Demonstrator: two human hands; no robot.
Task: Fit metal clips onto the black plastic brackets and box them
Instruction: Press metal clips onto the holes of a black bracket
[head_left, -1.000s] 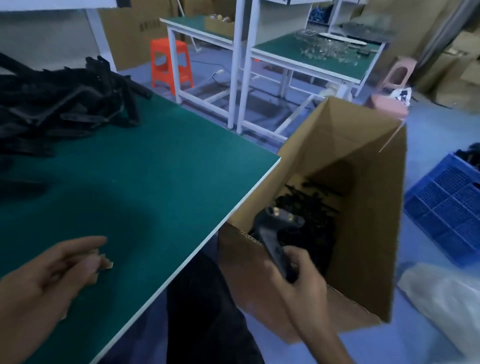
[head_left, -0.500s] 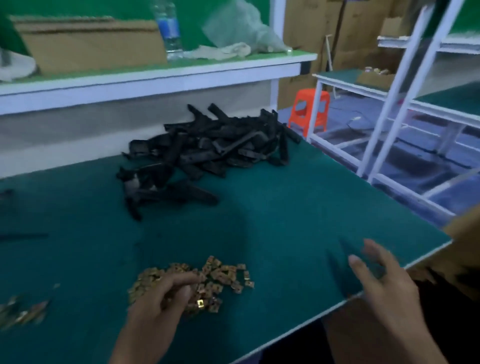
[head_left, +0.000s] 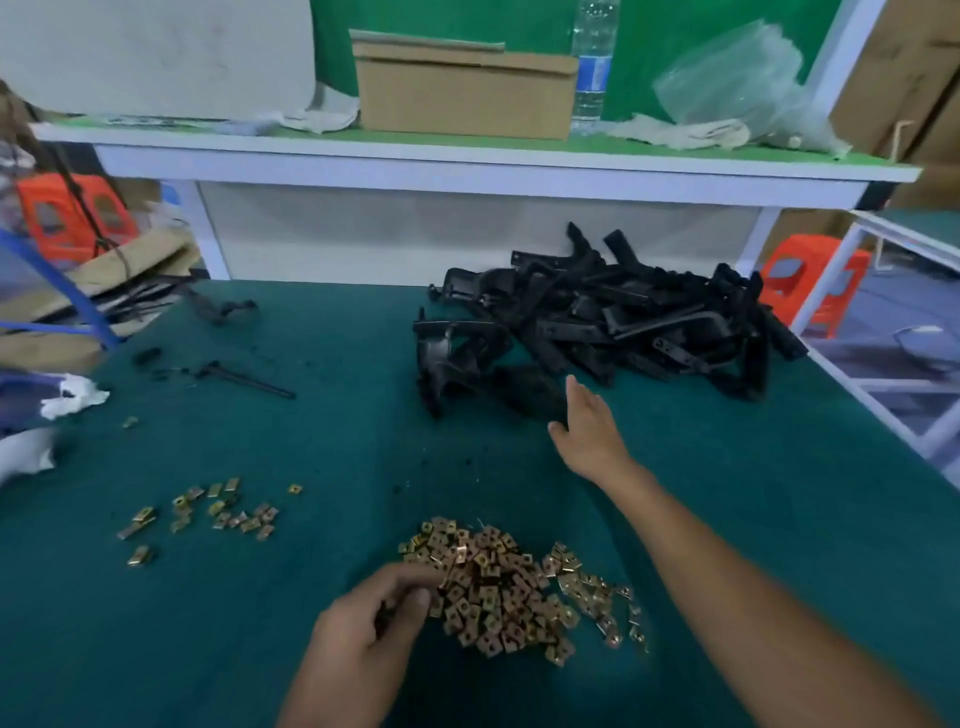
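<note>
- Black plastic brackets (head_left: 623, 332): one tangled pile, too many to count
- Metal clips (head_left: 498, 587): one big heap, uncountable
- Loose clips (head_left: 223, 512): about twenty, scattered
- Cardboard box (head_left: 462, 93): one
- Water bottle (head_left: 592, 67): one
- Orange stools (head_left: 810, 280): two

The green surface (head_left: 337, 441) carries a tangled pile of black brackets (head_left: 613, 332) toward its far right and, nearer the front edge, a heap of metal clips (head_left: 498, 592). A looser scatter of clips (head_left: 223, 512) lies well apart to the left. Beyond it are a thin black rod (head_left: 249, 382) and crumpled white paper (head_left: 72, 396).
</note>
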